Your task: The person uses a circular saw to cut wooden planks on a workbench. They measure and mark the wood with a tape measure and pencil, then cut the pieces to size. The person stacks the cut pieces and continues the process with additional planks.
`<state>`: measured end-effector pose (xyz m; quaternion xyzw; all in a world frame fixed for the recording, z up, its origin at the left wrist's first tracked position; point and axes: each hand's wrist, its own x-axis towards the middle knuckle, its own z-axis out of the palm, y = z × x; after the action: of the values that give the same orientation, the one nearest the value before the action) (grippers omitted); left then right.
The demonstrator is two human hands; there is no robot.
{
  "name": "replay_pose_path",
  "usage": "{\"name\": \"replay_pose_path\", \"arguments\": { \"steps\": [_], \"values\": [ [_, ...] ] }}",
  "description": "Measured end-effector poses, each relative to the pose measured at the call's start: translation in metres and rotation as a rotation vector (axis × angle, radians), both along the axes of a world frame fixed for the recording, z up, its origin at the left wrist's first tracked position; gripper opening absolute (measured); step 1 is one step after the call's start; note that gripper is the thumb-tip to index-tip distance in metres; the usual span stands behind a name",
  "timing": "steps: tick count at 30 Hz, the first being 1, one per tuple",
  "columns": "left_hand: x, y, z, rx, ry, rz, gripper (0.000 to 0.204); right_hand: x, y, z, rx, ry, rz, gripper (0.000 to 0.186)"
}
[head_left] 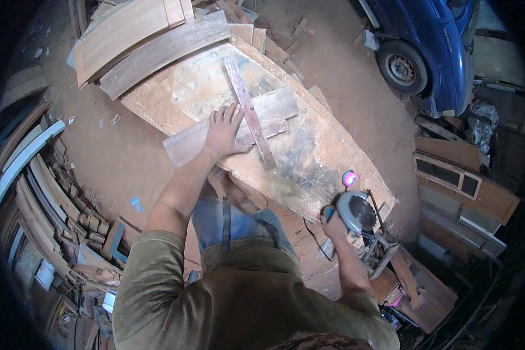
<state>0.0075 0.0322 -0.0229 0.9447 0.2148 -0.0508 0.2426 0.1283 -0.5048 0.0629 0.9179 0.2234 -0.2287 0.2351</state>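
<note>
Olive-green shoulders and a dark apron [245,280] fill the lower edge of the view; the person bends over a worn workbench [309,157] that runs diagonally across a dirt floor.

At far left, curved timber pieces [29,169] lie stacked along the floor. Further in, broad curved boards [146,41] rest at the upper end of the bench.

The left hand [224,131] lies open, palm down and fingers spread, on a flat rectangular plank [227,128] laid across the bench top. Its fingertips reach just beside a narrow reddish strip [249,114] that crosses the plank at an angle and lies on top of it.

Near the right end of the bench sits a small pink-and-blue round object [349,178]; its kind cannot be told.

The right hand [332,219] is closed around the handle of a circular saw [356,211], held at the lower right corner of the bench, well apart from the plank. A dark cord [309,230] hangs from the saw.

Beyond the bench, at upper right, a blue vehicle [431,52] stands. Below it, framed wooden panels [461,181] lie.
</note>
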Motion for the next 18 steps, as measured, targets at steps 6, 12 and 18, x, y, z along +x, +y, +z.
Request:
{"name": "replay_pose_path", "arguments": {
  "steps": [6, 12, 18],
  "values": [
    [-0.005, 0.0, -0.009, 0.016, -0.094, 0.008, 0.125, 0.024, 0.011, 0.177, 0.759, 0.057, -0.363, 0.054],
    [-0.007, 0.002, -0.007, 0.026, -0.067, -0.01, 0.121, 0.014, 0.106, 0.225, 0.54, 0.19, -0.885, 0.051],
    [-0.003, 0.008, 0.003, 0.019, 0.005, -0.024, 0.119, 0.005, 0.189, 0.205, 0.928, 0.384, -0.866, 0.019]
  ]
}}
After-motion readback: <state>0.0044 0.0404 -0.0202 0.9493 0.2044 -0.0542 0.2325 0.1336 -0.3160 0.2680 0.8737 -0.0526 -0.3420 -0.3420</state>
